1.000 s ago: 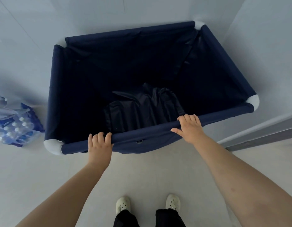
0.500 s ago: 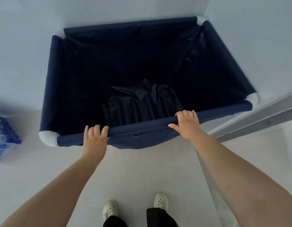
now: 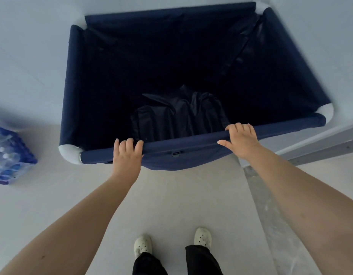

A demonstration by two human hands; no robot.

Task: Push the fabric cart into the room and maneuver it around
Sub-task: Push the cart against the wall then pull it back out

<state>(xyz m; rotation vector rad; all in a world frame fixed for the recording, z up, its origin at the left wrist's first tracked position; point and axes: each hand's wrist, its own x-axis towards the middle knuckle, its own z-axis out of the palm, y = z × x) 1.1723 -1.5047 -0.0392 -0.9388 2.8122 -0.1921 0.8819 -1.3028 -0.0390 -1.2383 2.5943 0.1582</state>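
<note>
A navy fabric cart (image 3: 195, 142) with white rounded corners fills the upper middle of the head view, seen from above. Its far side sits close to a pale wall. A crumpled dark fabric (image 3: 177, 116) lies at the bottom near my side. My left hand (image 3: 127, 157) grips the near rim left of centre, fingers curled over the bar. My right hand (image 3: 241, 138) holds the same rim further right, fingers over the top and thumb spread underneath.
A shrink-wrapped pack of water bottles (image 3: 9, 159) stands on the floor at the left. A grey door frame or rail (image 3: 320, 147) runs along the right beside the cart's corner. Pale floor lies around my white shoes (image 3: 202, 236).
The cart's view has swung: the bottle pack slid out to the left and came back into sight. Both hands keep their hold on the near rim.
</note>
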